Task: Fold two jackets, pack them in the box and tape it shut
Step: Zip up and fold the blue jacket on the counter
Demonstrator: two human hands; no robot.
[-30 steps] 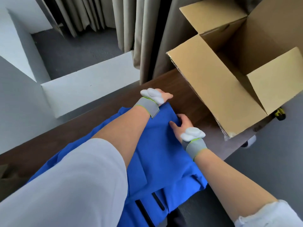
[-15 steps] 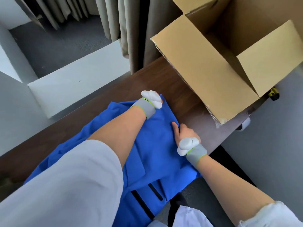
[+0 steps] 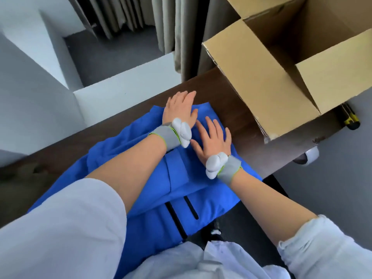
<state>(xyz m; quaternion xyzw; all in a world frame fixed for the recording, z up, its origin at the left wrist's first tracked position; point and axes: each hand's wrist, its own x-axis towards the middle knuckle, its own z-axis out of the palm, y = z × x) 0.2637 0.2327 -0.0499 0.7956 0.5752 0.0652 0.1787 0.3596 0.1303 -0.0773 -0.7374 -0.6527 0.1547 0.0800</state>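
— Fingers (image 3: 216, 127) flat?
— Yes. Both hands, left (image 3: 177, 109) and right (image 3: 211, 137), lie spread and released, pressing the jacket (image 3: 181, 178) on the surface (image 3: 237, 119), gripping nothing.
— And the box (image 3: 255, 73)?
— Just beside, flaps up; what shows inside looks bare. I'd judge the first fold is underway; second jacket unseen, packing and taping remain.

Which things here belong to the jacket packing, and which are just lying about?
Job in hand:
blue jacket, under the flat left hand and right hand
open cardboard box

Lying about:
yellow-and-black tool by the box; what it is, I cannot tell
white object at the table edge
curtains
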